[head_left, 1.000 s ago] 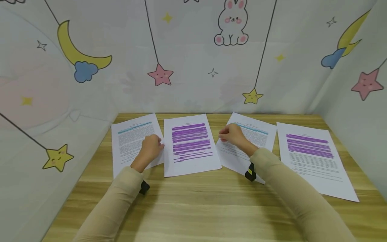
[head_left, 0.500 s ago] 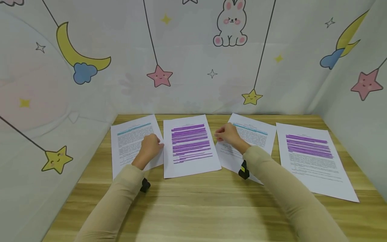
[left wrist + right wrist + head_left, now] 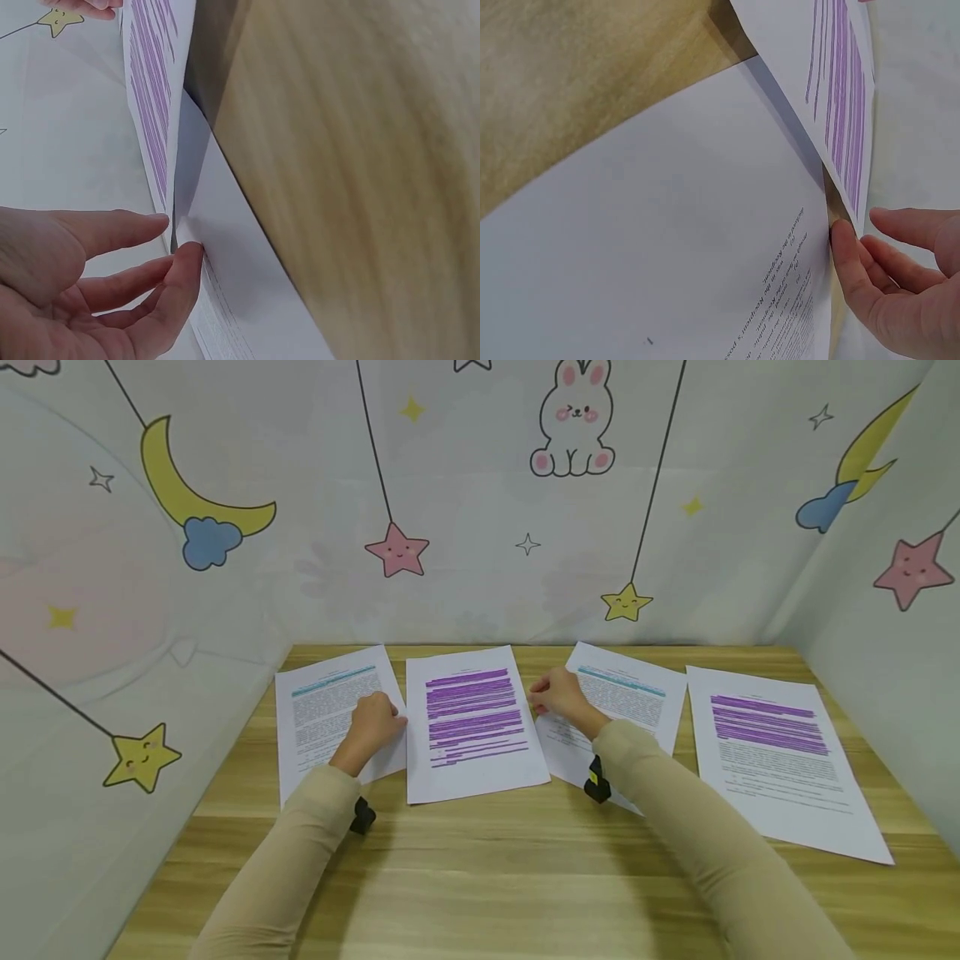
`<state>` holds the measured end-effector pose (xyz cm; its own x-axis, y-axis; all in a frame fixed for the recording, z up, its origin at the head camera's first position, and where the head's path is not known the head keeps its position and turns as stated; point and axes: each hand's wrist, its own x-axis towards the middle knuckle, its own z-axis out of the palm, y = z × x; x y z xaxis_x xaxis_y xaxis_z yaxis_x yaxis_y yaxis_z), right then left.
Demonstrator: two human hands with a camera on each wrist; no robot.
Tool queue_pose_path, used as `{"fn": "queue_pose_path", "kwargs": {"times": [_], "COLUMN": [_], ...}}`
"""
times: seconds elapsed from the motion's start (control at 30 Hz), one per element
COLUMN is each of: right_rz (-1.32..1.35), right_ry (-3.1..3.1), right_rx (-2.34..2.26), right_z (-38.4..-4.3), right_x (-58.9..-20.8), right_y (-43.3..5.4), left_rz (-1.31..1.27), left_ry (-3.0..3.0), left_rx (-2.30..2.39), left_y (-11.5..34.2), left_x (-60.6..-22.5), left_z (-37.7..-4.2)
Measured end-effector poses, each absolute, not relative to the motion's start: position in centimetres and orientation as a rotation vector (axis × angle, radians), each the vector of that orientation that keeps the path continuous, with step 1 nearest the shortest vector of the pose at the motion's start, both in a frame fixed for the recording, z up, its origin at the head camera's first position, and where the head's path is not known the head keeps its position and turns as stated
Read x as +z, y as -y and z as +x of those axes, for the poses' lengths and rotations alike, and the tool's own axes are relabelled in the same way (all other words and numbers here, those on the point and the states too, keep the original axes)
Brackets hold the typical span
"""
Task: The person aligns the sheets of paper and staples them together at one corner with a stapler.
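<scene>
A white sheet of paper (image 3: 480, 782) with purple-highlighted lines lies second from the left on the table. My left hand (image 3: 372, 727) pinches its left edge, thumb over the printed side and fingers behind; in the left wrist view the edge of this sheet (image 3: 154, 112) stands slightly raised. At its right edge, my right hand (image 3: 564, 695) has its fingertips close around the border, thumb and index finger apart in the right wrist view. Under my hands lie two blue-highlighted sheets, a left one (image 3: 315, 718) and a right one (image 3: 630, 697), each partly hidden by a forearm or hand.
Another sheet (image 3: 787, 760), half highlighted in purple, lies at the far right. The wooden table (image 3: 480, 877) stretches toward me. White curtains (image 3: 465, 468) printed with stars, moons and a rabbit close off the back and sides.
My right hand has moved left, from above the right blue-highlighted sheet to the right edge of the purple-highlighted sheet. My left hand has stayed almost still.
</scene>
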<state>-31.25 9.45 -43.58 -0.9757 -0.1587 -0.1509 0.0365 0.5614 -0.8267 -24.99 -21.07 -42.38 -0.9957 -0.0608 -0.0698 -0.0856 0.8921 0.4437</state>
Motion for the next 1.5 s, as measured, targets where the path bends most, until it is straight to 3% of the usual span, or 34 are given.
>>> {"fn": "queue_pose_path", "kwargs": {"times": [1.5], "right_rz": [-0.031], "right_ry": [-2.501], "right_rx": [-1.467], "right_z": [-32.8], "right_x": [-44.3], "right_y": [-8.7], "left_rz": [-0.228], "left_ry": [-2.896], "left_rx": [0.892], "left_y": [21.0], "left_x": [-43.2], "left_z": [-26.2]}}
